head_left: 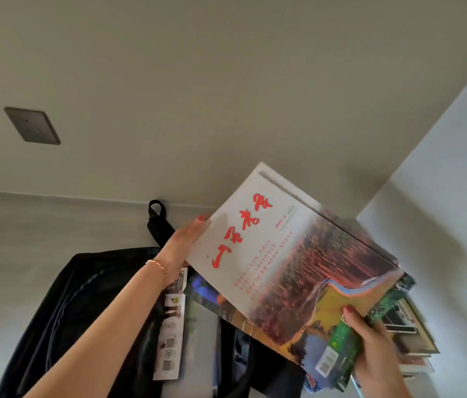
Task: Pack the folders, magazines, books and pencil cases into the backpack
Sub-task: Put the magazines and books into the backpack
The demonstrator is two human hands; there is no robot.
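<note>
Magazines [289,271] form a fanned stack held in the air between both hands, tilted, above the mouth of the backpack [83,311]. The top magazine has a pale cover with large red brush lettering and a reddish landscape photograph; its lower right corner curls upward. Beneath it lie issues with blue, yellow and green covers, their edges offset from one another. The backpack is black, lies on the grey table [11,254], and is unzipped; a white printed booklet [170,326] and a pale sheet stand inside the opening. The carry loop [156,209] of the backpack points towards the wall. The table surface to the left of the backpack is open up to the wall edge. On the right, a further pile of books [415,334] lies just beside the held stack, close to the side wall. The left hand [182,244] grips the left edge of the stack, thumb on the cover, fingers hidden underneath. The right hand [375,343] grasps the lower right corner, thumb [351,313] pressed on the yellow cover, fingers curled below.
</note>
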